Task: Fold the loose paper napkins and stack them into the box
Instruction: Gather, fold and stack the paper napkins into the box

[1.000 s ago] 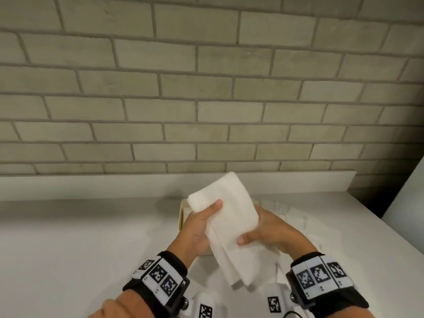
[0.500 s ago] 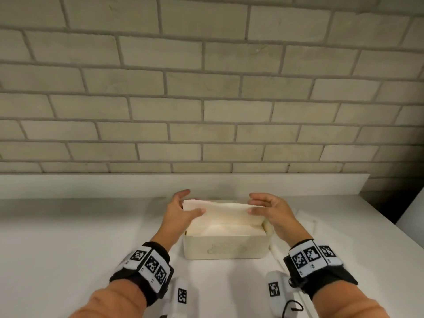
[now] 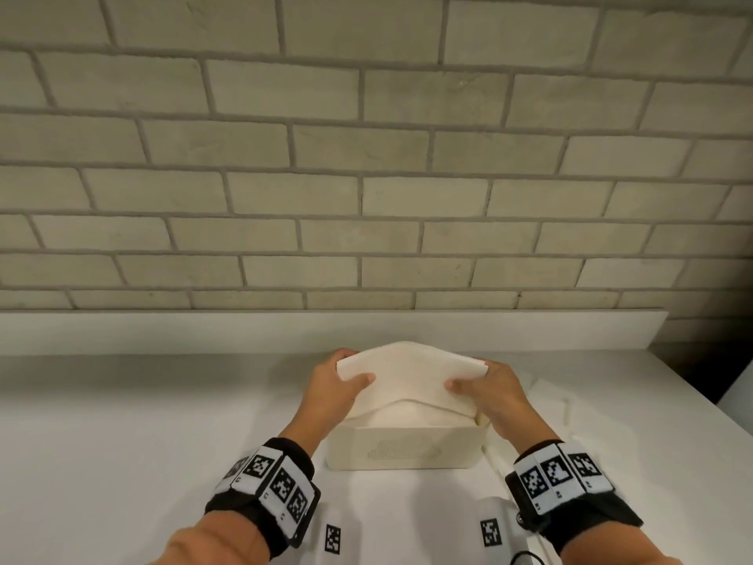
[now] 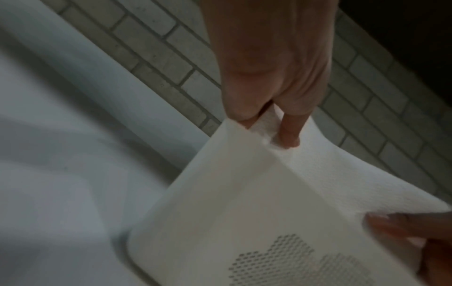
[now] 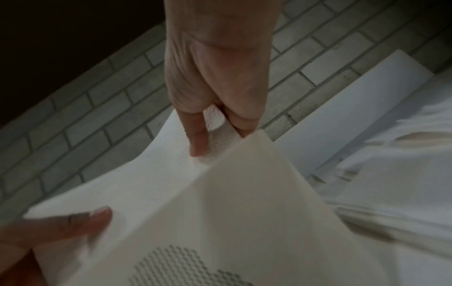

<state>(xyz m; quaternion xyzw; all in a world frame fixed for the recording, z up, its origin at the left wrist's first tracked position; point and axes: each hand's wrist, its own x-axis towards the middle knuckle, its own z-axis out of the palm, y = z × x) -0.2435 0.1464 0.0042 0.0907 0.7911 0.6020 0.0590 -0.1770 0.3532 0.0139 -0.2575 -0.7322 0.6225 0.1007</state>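
Head view: both hands hold one folded napkin by its short ends, directly above the open box. Left hand pinches the left end, thumb on the near face, fingers behind. Right hand does the same on the right end. Napkin bows upward in the middle; its lower edge sags to about the box rim, and whether it touches the rim can't be told. Box sits on the white table, near the back ledge below the brick wall. Box front has a perforated dot pattern. Something pale lies inside the box, probably more napkins, but it's mostly hidden. Loose napkins lie flat on the table just right of the box. Marker bands on both wrists.

Left wrist view: left hand grips the napkin corner, thumb on one side and one finger pressing the textured sheet. Box wall with its dot pattern sits just below. The right hand's thumb shows at the far end of the napkin.

Right wrist view: mirror of that. Right hand pinches the napkin end, one finger laid on it. Box wall below. Left thumb on the far end. Loose napkins to the side, blurred.
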